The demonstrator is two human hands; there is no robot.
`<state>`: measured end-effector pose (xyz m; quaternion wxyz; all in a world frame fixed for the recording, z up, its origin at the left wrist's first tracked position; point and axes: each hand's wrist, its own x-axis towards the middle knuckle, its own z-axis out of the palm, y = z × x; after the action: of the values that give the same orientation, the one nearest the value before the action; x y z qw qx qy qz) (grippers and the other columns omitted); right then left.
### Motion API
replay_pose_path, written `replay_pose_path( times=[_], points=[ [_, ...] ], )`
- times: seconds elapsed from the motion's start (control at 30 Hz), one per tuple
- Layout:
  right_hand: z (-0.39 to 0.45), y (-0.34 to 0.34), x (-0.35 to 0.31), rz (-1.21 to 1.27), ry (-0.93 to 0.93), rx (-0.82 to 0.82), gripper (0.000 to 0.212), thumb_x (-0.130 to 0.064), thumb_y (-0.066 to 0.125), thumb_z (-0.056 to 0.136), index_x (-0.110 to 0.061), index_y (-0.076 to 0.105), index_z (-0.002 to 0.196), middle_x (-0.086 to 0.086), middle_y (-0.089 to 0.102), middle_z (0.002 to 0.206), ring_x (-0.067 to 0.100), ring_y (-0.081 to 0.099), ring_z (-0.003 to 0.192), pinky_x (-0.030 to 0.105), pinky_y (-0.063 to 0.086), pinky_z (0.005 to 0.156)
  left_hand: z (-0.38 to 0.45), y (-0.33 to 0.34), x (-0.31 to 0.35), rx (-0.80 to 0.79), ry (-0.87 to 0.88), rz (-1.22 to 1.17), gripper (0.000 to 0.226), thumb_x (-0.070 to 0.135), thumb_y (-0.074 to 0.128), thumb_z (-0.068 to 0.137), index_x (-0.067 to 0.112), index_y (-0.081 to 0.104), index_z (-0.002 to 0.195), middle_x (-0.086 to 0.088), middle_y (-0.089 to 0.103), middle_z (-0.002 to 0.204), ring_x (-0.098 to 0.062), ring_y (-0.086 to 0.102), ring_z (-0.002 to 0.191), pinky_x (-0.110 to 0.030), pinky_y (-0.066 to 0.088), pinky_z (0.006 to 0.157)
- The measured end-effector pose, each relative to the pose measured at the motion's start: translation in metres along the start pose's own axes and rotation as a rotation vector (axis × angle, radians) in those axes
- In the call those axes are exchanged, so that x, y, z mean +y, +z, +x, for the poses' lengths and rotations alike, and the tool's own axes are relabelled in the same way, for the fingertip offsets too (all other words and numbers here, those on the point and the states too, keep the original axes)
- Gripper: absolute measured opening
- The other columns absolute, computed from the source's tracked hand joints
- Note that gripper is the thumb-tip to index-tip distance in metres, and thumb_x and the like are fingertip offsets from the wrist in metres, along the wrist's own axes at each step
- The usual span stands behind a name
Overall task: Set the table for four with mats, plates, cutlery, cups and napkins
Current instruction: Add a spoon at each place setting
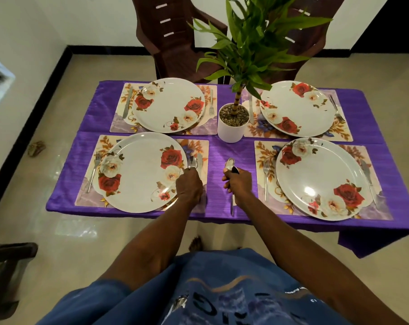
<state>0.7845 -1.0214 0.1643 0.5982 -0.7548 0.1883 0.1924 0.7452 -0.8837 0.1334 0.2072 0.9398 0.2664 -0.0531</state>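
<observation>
Four floral mats each carry a white rose-patterned plate on the purple tablecloth (231, 146). My left hand (189, 185) holds a spoon (192, 162) on the near left mat (198, 146), between the near left plate (138, 172) and a knife (200, 161). My right hand (237, 184) grips a bunch of spoons (229, 164) upright over the cloth, handles sticking out below the fist. The near right plate (320, 179) has a fork (266, 177) on its left and a knife (366, 172) on its right. Both far plates (168, 104) (297, 106) have a knife and a fork beside them.
A white pot (231, 127) with a tall green plant stands at the table's middle. Two brown plastic chairs (175, 36) stand behind the far edge. Another dark chair (9, 254) is at the lower left on the tiled floor.
</observation>
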Motion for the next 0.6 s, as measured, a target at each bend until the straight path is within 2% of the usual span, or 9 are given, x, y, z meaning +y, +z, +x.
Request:
replay_pose_path(
  times=[0.23,0.33,0.4,0.47,0.5,0.53,0.6],
  points=[
    [0.002,-0.004,0.003,0.001,-0.011,0.004,0.009,-0.02,0.063,0.094,-0.012,0.066,0.091,0.006,0.069,0.075,0.013,0.056,0.052,0.024,0.045,0.047,-0.005,-0.001,-0.004,-0.001,0.023,0.009,0.027,0.021,0.065,0.093,0.008,0.06,0.116,-0.012,0.067,0.111,-0.03,0.068,0.092,-0.033,0.053,0.078],
    [0.003,-0.008,0.005,0.026,0.011,-0.02,0.008,-0.018,0.063,0.094,-0.01,0.066,0.094,0.008,0.069,0.077,0.013,0.057,0.052,0.025,0.045,0.047,-0.007,0.001,-0.006,0.049,0.043,-0.007,0.031,0.024,0.062,0.095,0.008,0.058,0.121,-0.011,0.064,0.119,-0.03,0.068,0.097,-0.035,0.053,0.082],
    [0.005,-0.012,0.005,0.065,0.047,-0.06,0.011,-0.012,0.061,0.093,-0.005,0.067,0.099,0.009,0.068,0.076,0.014,0.056,0.053,0.025,0.043,0.047,-0.009,0.004,-0.002,0.126,0.068,-0.108,0.029,0.026,0.056,0.098,0.009,0.061,0.12,-0.01,0.063,0.122,-0.028,0.066,0.1,-0.036,0.053,0.083],
    [0.006,-0.018,0.004,0.139,0.079,-0.119,0.016,-0.005,0.055,0.094,-0.001,0.066,0.104,0.012,0.066,0.078,0.014,0.055,0.055,0.024,0.041,0.047,-0.012,0.004,0.012,0.168,0.042,-0.33,0.023,0.026,0.056,0.097,0.01,0.067,0.109,-0.008,0.067,0.113,-0.024,0.066,0.095,-0.033,0.052,0.08],
    [0.006,-0.023,0.002,0.186,0.082,-0.152,0.018,-0.003,0.051,0.095,0.001,0.066,0.105,0.013,0.065,0.08,0.015,0.055,0.056,0.024,0.041,0.049,-0.013,0.004,0.021,0.114,-0.012,-0.49,0.02,0.026,0.058,0.095,0.01,0.068,0.101,-0.006,0.069,0.102,-0.022,0.065,0.09,-0.031,0.052,0.077],
    [0.005,-0.026,0.001,0.231,0.077,-0.181,0.019,-0.002,0.048,0.096,0.001,0.066,0.104,0.015,0.065,0.082,0.015,0.056,0.058,0.025,0.042,0.051,-0.015,0.003,0.032,-0.02,-0.086,-0.691,0.019,0.027,0.061,0.094,0.009,0.068,0.094,-0.004,0.07,0.091,-0.022,0.065,0.084,-0.031,0.052,0.072],
    [0.004,-0.034,-0.003,0.293,0.066,-0.202,0.02,-0.001,0.049,0.096,-0.001,0.067,0.102,0.016,0.068,0.086,0.02,0.061,0.066,0.031,0.05,0.062,-0.019,-0.004,0.05,-0.42,-0.23,-1.063,0.024,0.029,0.066,0.091,0.006,0.071,0.093,-0.005,0.07,0.08,-0.023,0.067,0.078,-0.035,0.054,0.072]
  ],
)
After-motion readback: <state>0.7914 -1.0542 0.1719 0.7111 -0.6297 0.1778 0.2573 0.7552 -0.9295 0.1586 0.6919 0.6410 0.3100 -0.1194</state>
